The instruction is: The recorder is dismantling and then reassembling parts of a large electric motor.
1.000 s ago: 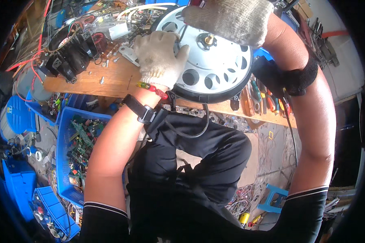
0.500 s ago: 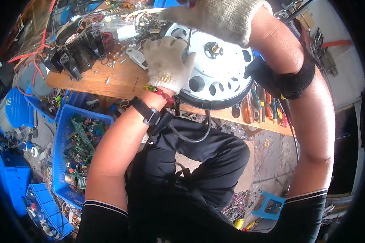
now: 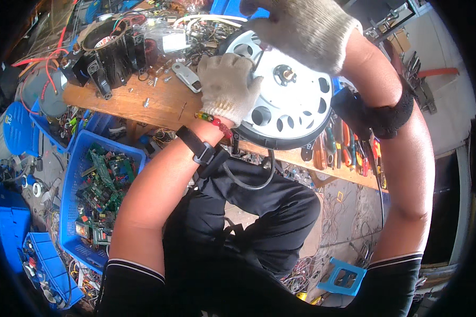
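Observation:
A white wheel hub (image 3: 301, 100) with round and oval holes, a central axle and a black tyre (image 3: 280, 142) lies flat on the wooden bench, overhanging its front edge. My left hand (image 3: 227, 84), in a knitted glove, rests on the hub's left side with fingers curled. A thin dark bar (image 3: 258, 61) shows beside its thumb; what the fingers enclose is hidden. Above the hub's far side, my gloved right hand (image 3: 307, 31) has thumb and forefinger spread apart, with nothing visible between them. A grey cable (image 3: 248, 185) loops down from the wheel toward my lap.
Left on the bench (image 3: 127, 108) are black finned metal parts (image 3: 108, 66), a grey flat lever-like piece (image 3: 186, 76) and loose screws. Several hand tools (image 3: 346, 148) line the right edge. A blue basket of circuit boards (image 3: 71, 211) and a blue stool (image 3: 344, 277) stand lower down.
My right hand has shifted a little right over the wheel, its thumb and forefinger now showing apart. The whole view has shifted slightly; the left hand stays on the hub.

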Tool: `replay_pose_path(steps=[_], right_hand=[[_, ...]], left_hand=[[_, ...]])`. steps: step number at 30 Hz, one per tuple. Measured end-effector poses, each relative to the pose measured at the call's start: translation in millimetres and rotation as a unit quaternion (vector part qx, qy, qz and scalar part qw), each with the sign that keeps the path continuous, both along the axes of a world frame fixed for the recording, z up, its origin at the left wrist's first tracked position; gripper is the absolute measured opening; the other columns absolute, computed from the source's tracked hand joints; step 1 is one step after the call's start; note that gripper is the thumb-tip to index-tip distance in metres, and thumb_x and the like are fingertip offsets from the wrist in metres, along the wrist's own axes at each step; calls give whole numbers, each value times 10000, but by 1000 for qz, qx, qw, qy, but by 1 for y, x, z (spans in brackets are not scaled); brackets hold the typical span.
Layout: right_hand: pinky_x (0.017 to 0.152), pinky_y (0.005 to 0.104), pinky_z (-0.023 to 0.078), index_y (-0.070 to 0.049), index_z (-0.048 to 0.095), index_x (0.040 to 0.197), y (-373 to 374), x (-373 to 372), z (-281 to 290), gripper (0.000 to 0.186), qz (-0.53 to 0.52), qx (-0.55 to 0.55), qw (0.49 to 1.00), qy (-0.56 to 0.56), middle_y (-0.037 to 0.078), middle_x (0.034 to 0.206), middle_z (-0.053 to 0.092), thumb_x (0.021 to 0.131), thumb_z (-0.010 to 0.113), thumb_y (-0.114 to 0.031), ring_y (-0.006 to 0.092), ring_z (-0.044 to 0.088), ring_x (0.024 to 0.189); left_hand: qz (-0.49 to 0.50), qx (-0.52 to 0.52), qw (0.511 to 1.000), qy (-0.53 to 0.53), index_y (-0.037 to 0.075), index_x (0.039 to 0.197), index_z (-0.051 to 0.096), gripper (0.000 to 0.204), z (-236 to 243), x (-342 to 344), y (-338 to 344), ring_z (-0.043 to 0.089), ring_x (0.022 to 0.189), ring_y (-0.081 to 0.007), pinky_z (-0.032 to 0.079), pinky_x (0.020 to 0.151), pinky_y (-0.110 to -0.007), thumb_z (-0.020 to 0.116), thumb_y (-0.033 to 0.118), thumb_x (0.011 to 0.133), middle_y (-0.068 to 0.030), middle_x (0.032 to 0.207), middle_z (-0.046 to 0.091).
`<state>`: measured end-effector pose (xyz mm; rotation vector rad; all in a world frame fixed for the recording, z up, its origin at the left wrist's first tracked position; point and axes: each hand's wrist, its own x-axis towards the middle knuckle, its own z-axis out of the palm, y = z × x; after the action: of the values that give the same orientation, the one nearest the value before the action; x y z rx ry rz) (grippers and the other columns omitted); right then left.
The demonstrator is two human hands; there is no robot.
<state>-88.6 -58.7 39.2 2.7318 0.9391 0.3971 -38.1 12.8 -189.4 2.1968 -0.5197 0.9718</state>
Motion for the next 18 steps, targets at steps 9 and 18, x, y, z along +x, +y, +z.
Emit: replay_pose_path(steps=[9,18], right_hand=[[824,457,571,-51,710,1129,14,-14,21,321,-167,-92,981,48,195,992,745,947,669,-313,392,718,960],[811,460,566,-43,699,1142,0,4,0,308,-77,-4,997,7,224,967,726,908,670,-241,370,716,943]], left_hand=[[-9,-19,1000,5,122,950,736,290,4,-6,-4,639,992,-323,437,942,-483,792,369,808,-96,1029,719],[-4,-17,1000,2,127,979,761,288,2,-5,-4,629,984,-332,444,935,-484,798,358,811,-94,1019,716]])
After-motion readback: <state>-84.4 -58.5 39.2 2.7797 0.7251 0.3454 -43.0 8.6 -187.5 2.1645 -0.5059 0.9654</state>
